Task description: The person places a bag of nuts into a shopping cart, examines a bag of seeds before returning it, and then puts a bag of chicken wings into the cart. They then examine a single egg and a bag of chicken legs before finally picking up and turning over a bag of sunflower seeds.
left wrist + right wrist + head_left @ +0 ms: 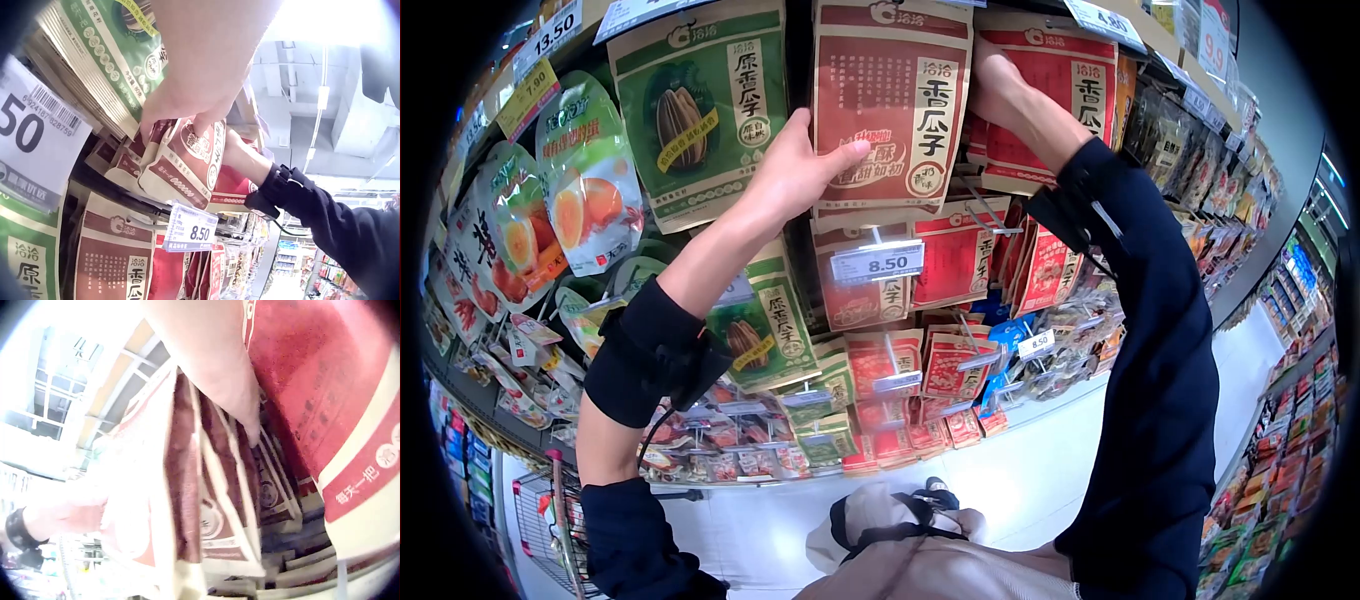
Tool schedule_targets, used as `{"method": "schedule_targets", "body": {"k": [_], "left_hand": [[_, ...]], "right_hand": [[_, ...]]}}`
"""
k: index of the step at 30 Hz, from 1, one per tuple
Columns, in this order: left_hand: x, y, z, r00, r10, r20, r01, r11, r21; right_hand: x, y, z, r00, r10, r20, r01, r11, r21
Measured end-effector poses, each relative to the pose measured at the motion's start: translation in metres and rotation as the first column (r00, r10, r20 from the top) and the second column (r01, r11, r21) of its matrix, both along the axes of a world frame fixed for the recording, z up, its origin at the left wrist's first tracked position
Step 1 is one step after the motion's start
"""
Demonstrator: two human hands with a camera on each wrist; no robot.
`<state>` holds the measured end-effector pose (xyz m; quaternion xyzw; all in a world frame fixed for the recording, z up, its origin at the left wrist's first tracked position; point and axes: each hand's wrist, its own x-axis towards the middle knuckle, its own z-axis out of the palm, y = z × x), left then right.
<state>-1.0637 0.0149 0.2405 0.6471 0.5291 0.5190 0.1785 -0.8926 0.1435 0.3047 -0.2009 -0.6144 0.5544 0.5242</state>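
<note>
- The dusty-red seed packet [890, 90] stood upright at the front of the upper row, between the two hands, its printed face towards the person.
- The left hand [780, 178] pinched its left edge low down, the thumb lying across the front and the other fingers going round behind.
- The right hand [1005, 92] reached in at its right edge; its fingertips were hidden in the head view, so whether they gripped anything could not be told.
- The step in hand looked like handling this packet from both sides, with the hold on the left the surer one.
- The next move seemed to call for a settled hold by the right hand too, and for care with the soft packaging and its close neighbours.
- More packets [219, 537] of like colour stood close behind, as the right wrist view showed.
- A green packet [700, 110] stood to the left, a bright red packet [1048, 105] to the right.
- Below hung a price tag [878, 263] reading 8.50.
- Farther out, at lower left, was a shopping cart [557, 525].
</note>
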Motion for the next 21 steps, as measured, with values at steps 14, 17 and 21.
{"method": "schedule_targets", "body": {"k": [14, 17, 21], "left_hand": [[-0.008, 0.031, -0.016, 0.989, 0.127, -0.081, -0.116, 0.985, 0.126], [-0.006, 0.026, -0.017, 0.982, 0.154, -0.109, -0.138, 0.981, 0.136], [0.001, 0.012, -0.019, 0.958, 0.218, -0.185, -0.194, 0.971, 0.140]], "right_hand": [[0.090, -0.081, -0.051, 0.972, 0.208, 0.105, -0.222, 0.965, 0.139], [0.099, -0.091, -0.056, 0.971, 0.212, 0.110, -0.226, 0.964, 0.139], [0.105, -0.099, -0.060, 0.957, 0.268, 0.110, -0.281, 0.950, 0.133]]}}
